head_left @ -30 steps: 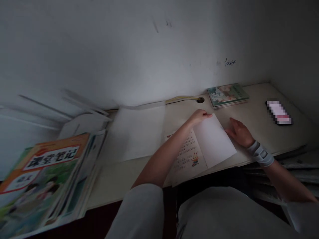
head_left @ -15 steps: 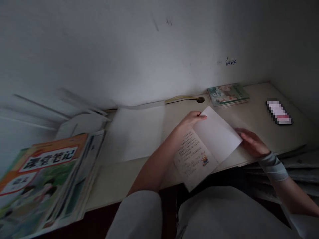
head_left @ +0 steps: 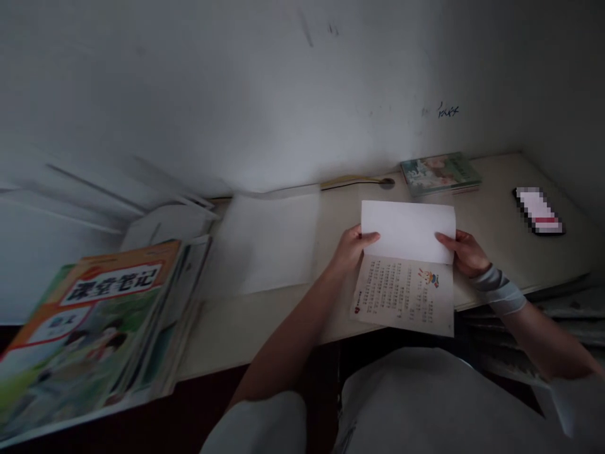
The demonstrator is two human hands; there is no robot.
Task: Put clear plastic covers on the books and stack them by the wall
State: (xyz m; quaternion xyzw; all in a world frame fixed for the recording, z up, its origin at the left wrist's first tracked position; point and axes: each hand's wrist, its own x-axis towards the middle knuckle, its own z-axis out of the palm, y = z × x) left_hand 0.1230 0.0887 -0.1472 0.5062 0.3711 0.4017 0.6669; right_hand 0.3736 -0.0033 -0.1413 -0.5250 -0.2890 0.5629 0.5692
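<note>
An open booklet (head_left: pixel 407 233) is held between my two hands over the desk's front edge. Its far page is blank white; the near page carries printed text and a small cartoon figure, turned sideways to me. My left hand (head_left: pixel 353 244) grips the left edge, thumb on the blank page and fingers underneath. On the opposite edge, my right hand (head_left: pixel 466 251) pinches the same page, its thumb on top. A grey-white band wraps my right wrist. The fingers beneath the page are mostly hidden.
A stack of books and magazines (head_left: pixel 101 334) lies at the left. White sheets (head_left: pixel 274 243) cover the desk (head_left: pixel 302 315) beside it. Thin books (head_left: pixel 439 173) rest against the wall, near a cable hole (head_left: pixel 386 183). A phone (head_left: pixel 539 211) lies at the right.
The booklet has turned from a slant to nearly square with me. My right hand has closed on its right edge, and my left hand has shifted down along the left edge.
</note>
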